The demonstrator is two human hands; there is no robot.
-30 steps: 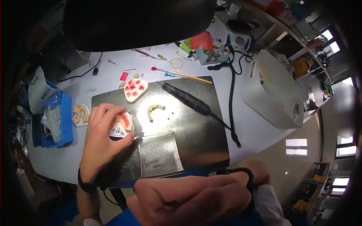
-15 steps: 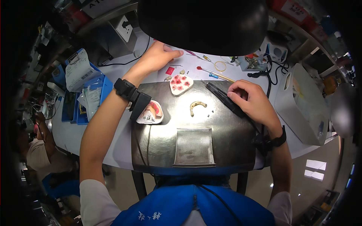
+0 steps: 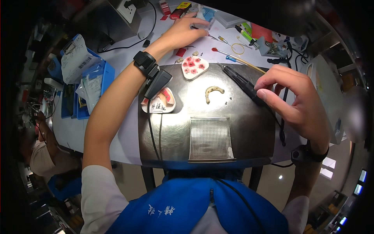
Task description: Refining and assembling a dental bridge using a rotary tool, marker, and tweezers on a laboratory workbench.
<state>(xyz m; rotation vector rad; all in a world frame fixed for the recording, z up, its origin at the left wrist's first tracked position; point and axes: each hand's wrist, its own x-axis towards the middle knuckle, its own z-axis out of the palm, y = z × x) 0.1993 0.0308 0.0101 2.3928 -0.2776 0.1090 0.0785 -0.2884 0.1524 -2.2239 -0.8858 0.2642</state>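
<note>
My left hand [image 3: 187, 32] reaches to the far side of the table, fingers spread just above a thin pointed tool [image 3: 212, 38]; I cannot tell whether it touches it. Curled but with a gap between thumb and fingers, my right hand [image 3: 294, 87] hovers by the rear end of a black handpiece [image 3: 239, 81] lying on the metal plate. A beige horseshoe-shaped dental piece [image 3: 214, 90] lies mid-plate, with dark bits [image 3: 230, 100] beside it. Farther back sits a white block with red-stained hollows [image 3: 194, 68]. A dental model with pink gums [image 3: 158, 104] stands under my left forearm.
A perforated metal tray [image 3: 210, 138] lies at the plate's near edge. Blue bins [image 3: 105, 80] with packets stand left. Behind the plate lie a red-tipped brush [image 3: 233, 57] and a yellow ring [image 3: 238, 48]. A dark lamp hood [image 3: 265, 11] hangs overhead. Another person sits far left.
My left hand has moved farther across the table, its fingers spreading. My right hand has lifted back from the handpiece, toward the right. The view has shifted, showing more of the far table.
</note>
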